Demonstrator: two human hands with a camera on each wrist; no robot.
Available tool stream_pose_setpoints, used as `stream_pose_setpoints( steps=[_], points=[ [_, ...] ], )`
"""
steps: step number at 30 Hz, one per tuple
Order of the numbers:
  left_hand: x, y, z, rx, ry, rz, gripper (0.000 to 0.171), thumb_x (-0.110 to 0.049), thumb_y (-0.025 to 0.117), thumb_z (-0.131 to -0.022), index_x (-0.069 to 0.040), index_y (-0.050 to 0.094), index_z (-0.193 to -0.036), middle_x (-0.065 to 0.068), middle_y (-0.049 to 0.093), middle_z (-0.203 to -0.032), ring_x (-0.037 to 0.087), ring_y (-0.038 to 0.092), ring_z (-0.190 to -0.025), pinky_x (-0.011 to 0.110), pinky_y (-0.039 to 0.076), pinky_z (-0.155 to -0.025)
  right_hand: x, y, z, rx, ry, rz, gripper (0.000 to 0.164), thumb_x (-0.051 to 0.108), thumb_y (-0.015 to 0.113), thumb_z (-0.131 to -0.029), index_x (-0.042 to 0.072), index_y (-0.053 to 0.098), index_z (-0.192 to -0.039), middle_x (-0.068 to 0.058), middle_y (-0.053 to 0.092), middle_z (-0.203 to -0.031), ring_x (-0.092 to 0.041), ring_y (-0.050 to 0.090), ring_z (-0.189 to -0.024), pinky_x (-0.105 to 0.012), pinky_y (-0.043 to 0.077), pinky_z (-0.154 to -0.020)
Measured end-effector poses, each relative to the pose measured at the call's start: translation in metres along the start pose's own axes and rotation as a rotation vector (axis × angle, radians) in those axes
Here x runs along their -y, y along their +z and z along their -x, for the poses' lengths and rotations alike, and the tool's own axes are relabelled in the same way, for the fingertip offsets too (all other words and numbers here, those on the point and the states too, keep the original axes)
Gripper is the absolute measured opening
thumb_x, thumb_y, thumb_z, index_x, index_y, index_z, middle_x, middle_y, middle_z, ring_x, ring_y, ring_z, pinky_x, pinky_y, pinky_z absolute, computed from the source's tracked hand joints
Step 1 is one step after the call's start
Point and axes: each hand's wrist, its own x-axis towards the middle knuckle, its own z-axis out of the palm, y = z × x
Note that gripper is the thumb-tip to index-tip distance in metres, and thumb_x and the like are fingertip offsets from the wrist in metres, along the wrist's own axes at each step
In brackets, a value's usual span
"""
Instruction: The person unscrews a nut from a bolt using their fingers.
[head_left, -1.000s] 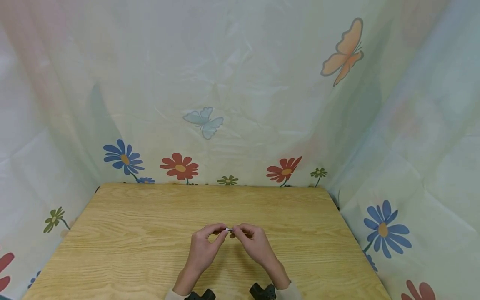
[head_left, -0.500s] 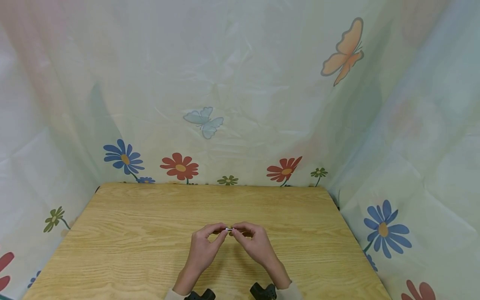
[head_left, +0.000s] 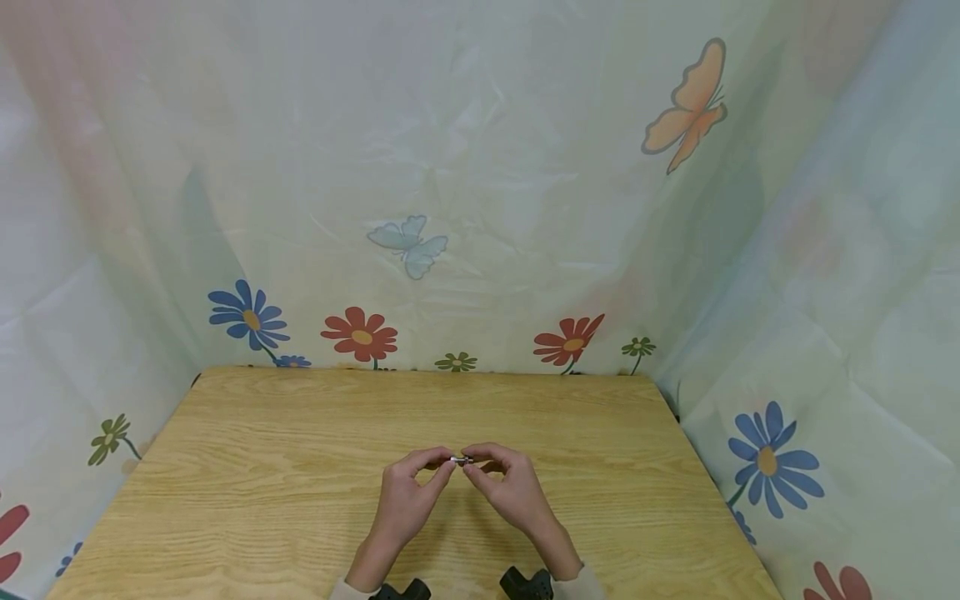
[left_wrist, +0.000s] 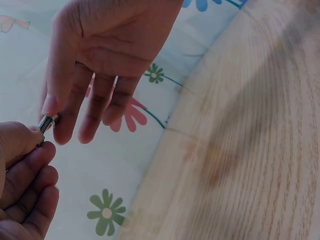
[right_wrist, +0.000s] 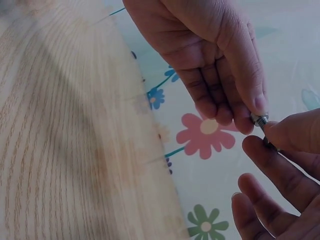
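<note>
A small threaded metal piece (left_wrist: 45, 124) is held above the desk (head_left: 262, 467) between the fingertips of both hands. One end is pinched by the left hand (head_left: 405, 502), the other by the right hand (head_left: 519, 496) — the two are held close together, with a short stretch of metal exposed between them. Whether one part or two is gripped cannot be told. Black devices (head_left: 527, 583) are seen near both wrists — and the desk is backed and flanked by flowered sheeting (head_left: 300, 167).
</note>
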Motion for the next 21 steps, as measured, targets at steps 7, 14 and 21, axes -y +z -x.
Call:
stream_pose_setpoints(
  steps=[7,14,21],
  points=[
    [-0.0006,-0.0003,0.0006,-0.001,-0.006,0.005,0.010,-0.011,0.077,-0.093,-0.015,0.079,-0.102,-0.003,0.079,-0.100,0.012,0.073,-0.091,0.045,0.062,-0.080,0.0010,-0.0010,0.0004,0.003,-0.058,-0.012,0.016,0.024,0.067,-0.102,0.018,0.076,-0.114,0.000,0.076,-0.114,-0.019,0.070,-0.108,-0.035,0.059,-0.091],
    [-0.0002,0.0003,0.0008,0.001,-0.010,-0.008,0.009,-0.011,0.077,-0.093,-0.014,0.079,-0.102,-0.003,0.079,-0.100,0.011,0.073,-0.091,0.045,0.062,-0.080,0.0021,-0.0022,0.0008,-0.011,-0.078,-0.043,0.016,0.021,0.067,-0.102,0.017,0.076,-0.114,-0.002,0.075,-0.115,-0.020,0.070,-0.110,-0.037,0.059,-0.092],
    [0.0015,0.0010,0.0010,-0.007,-0.017,-0.006,0.009,-0.011,0.077,-0.093,-0.014,0.080,-0.101,-0.004,0.079,-0.099,0.011,0.073,-0.090,0.039,0.063,-0.080,0.0040,-0.0032,0.0010,-0.015,-0.111,-0.054,0.018,0.018,0.066,-0.103,0.011,0.076,-0.116,-0.004,0.075,-0.117,-0.022,0.069,-0.111,-0.037,0.059,-0.093]
  ],
)
